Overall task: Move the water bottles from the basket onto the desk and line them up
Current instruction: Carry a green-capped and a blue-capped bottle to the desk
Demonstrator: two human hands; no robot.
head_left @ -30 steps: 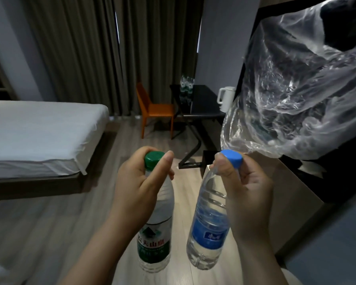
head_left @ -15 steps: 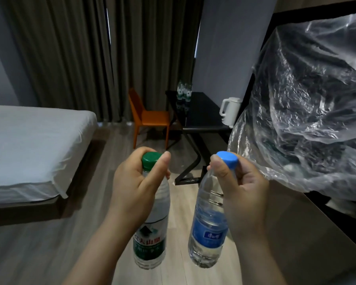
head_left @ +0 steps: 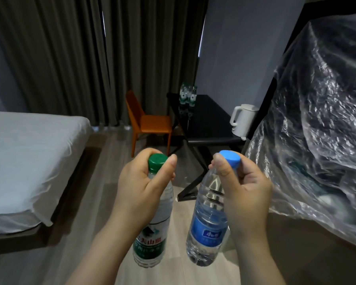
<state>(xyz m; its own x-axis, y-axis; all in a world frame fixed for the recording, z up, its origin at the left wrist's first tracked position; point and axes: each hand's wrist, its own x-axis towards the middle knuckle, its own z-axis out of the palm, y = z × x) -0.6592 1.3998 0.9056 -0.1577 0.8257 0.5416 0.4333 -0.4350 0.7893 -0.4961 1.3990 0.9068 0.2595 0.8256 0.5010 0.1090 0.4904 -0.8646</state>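
Note:
My left hand (head_left: 140, 188) grips the neck of a green-capped water bottle (head_left: 152, 235) with a green label, held upright in front of me. In my right hand (head_left: 245, 192) hangs a blue-capped water bottle (head_left: 208, 229) with a blue label, gripped just under its cap. Both bottles are in the air above the wooden floor. Ahead stands the black desk (head_left: 206, 124), with several green-label bottles (head_left: 187, 95) grouped at its far left corner. No basket is in view.
A white kettle (head_left: 243, 120) sits on the desk's right side. An orange chair (head_left: 150, 122) stands left of the desk. A white bed (head_left: 29, 161) fills the left. Crinkled clear plastic (head_left: 317, 140) bulges in from the right over a dark unit. Grey curtains hang behind.
The view has advanced toward the desk and turned a little; the desk, chair and kettle look nearer. Both hands still hold their bottles in the same pose.

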